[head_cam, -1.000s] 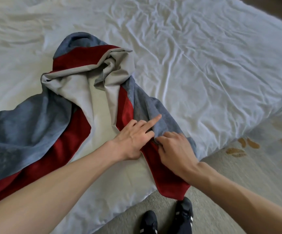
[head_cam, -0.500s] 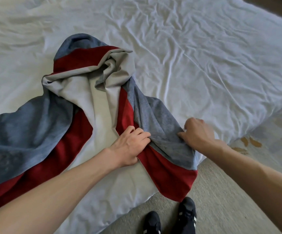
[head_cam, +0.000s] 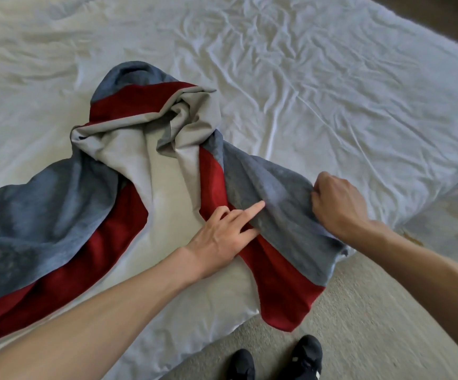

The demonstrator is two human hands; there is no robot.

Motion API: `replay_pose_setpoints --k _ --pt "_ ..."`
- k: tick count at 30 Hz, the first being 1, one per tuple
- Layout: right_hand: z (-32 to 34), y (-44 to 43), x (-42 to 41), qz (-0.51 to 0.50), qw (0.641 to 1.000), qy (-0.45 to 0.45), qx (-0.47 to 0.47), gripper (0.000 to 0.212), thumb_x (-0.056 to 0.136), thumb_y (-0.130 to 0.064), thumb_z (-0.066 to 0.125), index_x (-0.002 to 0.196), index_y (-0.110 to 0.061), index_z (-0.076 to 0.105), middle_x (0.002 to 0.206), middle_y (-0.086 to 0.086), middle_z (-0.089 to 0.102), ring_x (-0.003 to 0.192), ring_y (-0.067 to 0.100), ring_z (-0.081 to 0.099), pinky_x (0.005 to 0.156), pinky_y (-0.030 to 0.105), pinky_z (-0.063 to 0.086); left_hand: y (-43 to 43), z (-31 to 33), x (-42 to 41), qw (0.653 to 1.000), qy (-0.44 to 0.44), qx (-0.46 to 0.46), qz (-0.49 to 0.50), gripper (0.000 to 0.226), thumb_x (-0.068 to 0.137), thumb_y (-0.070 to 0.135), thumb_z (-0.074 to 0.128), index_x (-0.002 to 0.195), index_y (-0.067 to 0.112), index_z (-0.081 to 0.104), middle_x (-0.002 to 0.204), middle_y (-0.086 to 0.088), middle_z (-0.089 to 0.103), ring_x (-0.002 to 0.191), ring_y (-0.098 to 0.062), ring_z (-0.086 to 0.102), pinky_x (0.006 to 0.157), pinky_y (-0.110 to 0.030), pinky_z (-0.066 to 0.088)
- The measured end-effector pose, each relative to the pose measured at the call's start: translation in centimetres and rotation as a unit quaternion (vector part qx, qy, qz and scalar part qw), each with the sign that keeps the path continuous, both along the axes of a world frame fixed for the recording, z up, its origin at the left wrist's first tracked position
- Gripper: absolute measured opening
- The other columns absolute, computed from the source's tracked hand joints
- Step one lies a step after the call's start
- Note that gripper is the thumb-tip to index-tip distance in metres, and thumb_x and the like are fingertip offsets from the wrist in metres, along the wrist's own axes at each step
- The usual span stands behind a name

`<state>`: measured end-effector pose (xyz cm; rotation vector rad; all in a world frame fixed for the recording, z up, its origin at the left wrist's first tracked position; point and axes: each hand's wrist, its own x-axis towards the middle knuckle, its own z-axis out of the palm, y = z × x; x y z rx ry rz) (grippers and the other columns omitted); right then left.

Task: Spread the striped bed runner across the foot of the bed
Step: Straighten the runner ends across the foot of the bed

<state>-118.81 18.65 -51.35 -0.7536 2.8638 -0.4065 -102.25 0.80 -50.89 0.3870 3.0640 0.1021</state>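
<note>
While right hand [head_cam: 337,207] fingers clench bed runner [head_cam: 279,193] edge, left hand [head_cam: 221,238] forefinger straight, pressing its stripes

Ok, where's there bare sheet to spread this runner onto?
Bare white sheet lies right of and beyond the right hand, out to the bed's far edge. A small bare patch sits inside the loop of the striped bed runner, by the left hand. The bunched fold at the loop's top is crowded.
</note>
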Motion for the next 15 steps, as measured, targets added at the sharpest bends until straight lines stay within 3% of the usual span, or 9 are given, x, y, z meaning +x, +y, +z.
replay_pose_setpoints --k 4,11,15 --pt "0.9 1.2 -4.3 -0.008 0.999 0.045 -0.002 0.009 0.087 -0.004 0.044 0.079 -0.006 0.048 0.073 0.009 0.048 0.063 0.029 0.043 0.054 0.034 0.033 2.3 -0.3 -3.1 0.999 0.043 -0.004 -0.004 0.029 0.086 0.009 0.043 0.090 0.016 0.070 0.141 -0.019 0.045 0.100 -0.024 0.062 0.076 -0.035 0.047" --pt "1.8 4.1 -10.3 -0.026 0.998 0.062 0.008 0.010 0.085 0.002 0.043 0.079 -0.005 0.043 0.071 0.007 0.040 0.065 0.027 0.036 0.056 0.035 0.029 7.5 -0.5 -10.1 0.995 0.096 0.023 0.026 0.032 0.080 0.008 0.042 0.084 0.016 0.073 0.127 -0.020 0.059 0.090 -0.025 0.067 0.073 -0.034 0.050" --pt "2.9 7.0 -14.4 -0.042 0.996 0.075 0.004 0.013 0.085 0.005 0.043 0.078 -0.005 0.041 0.071 0.008 0.040 0.064 0.027 0.037 0.057 0.036 0.030 11.0 -0.6 -14.2 0.991 0.125 0.045 0.030 0.032 0.081 0.008 0.042 0.085 0.014 0.073 0.108 -0.015 0.068 0.082 -0.025 0.067 0.073 -0.036 0.049"
